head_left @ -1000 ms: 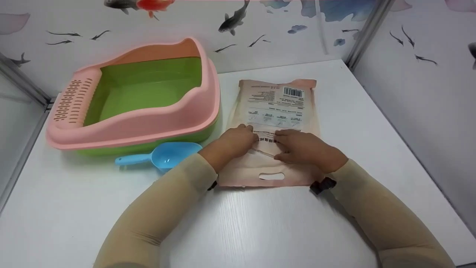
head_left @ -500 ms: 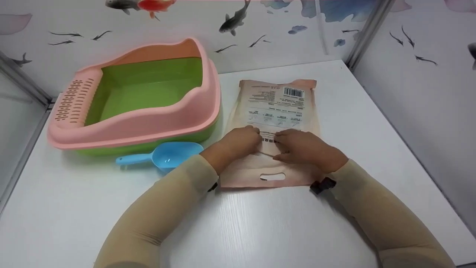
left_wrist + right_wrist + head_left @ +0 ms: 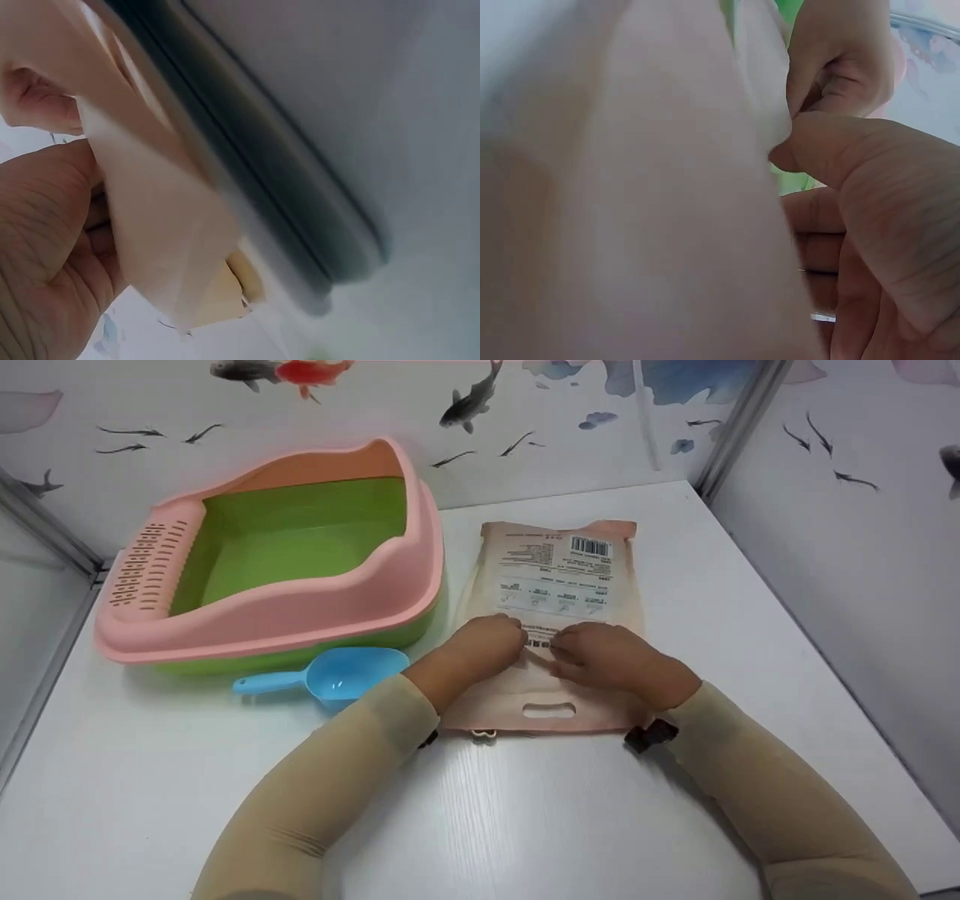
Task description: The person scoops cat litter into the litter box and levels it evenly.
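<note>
A pale pink printed bag (image 3: pixel 559 562) with a barcode and a cut-out handle lies on the white table. My left hand (image 3: pixel 487 646) pinches the bag's upper surface between its middle and the handle end; the curled fingers also show in the left wrist view. Close to its right, my right hand (image 3: pixel 619 660) pinches the same surface with thumb (image 3: pixel 810 146) and fingers. The pinched material rises between the hands, and its exact grip points are partly hidden. A blue scoop (image 3: pixel 352 671) lies just left of my left forearm.
A litter box (image 3: pixel 322 600) with a pink rim and green base stands at the back left. Walls with fish prints (image 3: pixel 469 405) close off the back and right. A small metallic-looking piece (image 3: pixel 484 735) shows under the bag's near edge.
My left hand has moved slightly right, nearer the right hand, and its fingers have curled into the bag. The bag's near edge has shifted away slightly, exposing the small piece beneath.
</note>
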Demonstrator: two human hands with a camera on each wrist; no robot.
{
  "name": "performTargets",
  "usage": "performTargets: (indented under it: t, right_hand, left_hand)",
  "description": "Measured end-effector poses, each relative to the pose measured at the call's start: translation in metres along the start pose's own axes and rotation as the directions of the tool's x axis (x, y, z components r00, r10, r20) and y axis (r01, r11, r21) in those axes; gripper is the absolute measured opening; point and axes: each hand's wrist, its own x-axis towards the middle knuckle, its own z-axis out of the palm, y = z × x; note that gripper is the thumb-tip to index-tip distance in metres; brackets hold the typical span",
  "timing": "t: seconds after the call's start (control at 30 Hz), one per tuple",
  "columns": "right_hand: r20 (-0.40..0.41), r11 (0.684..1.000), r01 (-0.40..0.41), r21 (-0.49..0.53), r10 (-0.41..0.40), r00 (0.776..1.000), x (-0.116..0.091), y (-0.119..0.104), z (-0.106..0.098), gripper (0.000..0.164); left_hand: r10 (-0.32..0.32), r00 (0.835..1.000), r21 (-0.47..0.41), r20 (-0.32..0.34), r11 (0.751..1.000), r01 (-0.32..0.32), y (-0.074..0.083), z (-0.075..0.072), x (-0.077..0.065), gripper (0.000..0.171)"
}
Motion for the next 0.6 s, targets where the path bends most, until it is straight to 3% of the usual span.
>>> performTargets:
  t: [0.23,0.33,0.4,0.5,0.6]
  right_hand:
    - [-0.064,0.999,0.033,0.0,-0.033,0.997,-0.001,-0.005,-0.001,0.021]
    - [-0.088,1.0,0.01,0.003,-0.01,0.996,-0.002,-0.007,-0.003,0.019]
    - [-0.092,1.0,-0.027,0.015,0.028,0.995,-0.003,-0.008,-0.003,0.017]
    - [-0.09,0.997,-0.078,0.025,0.08,0.993,-0.003,-0.009,-0.003,0.016]
    - [-0.097,0.994,-0.106,0.025,0.108,0.989,-0.004,-0.01,-0.002,0.015]
  left_hand:
    - [-0.02,0.998,-0.008,-0.055,1.0,0.019,-0.001,0.0,0.002,0.017]
    - [-0.049,0.997,-0.096,-0.052,0.994,0.044,-0.004,-0.001,0.003,0.017]
    - [-0.075,0.996,-0.19,-0.05,0.98,0.064,-0.008,-0.001,0.003,0.017]
    - [-0.109,0.992,-0.341,-0.061,0.936,0.082,-0.013,-0.002,0.003,0.015]
    - [-0.122,0.989,-0.424,-0.079,0.902,0.077,-0.016,-0.001,0.002,0.014]
